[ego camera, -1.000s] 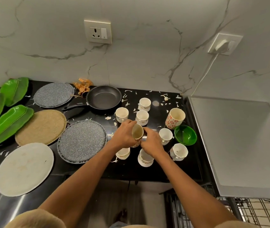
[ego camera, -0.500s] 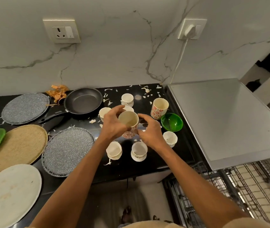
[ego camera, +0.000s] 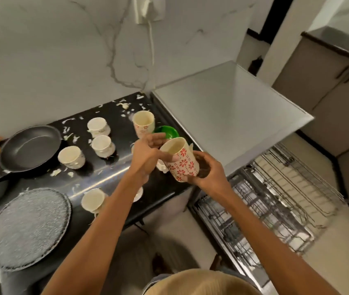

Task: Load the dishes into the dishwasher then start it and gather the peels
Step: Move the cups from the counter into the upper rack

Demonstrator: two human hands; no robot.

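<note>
Right hand under flowered tumbler

I'm looking down into a home kitchen: a black stone countertop runs along a marble-veined wall and carries a black frying pan, small white teacups and scattered pale peels. Beside the counter a dishwasher stands with its wire racks pulled out, and its cord goes up to a wall socket.
</note>
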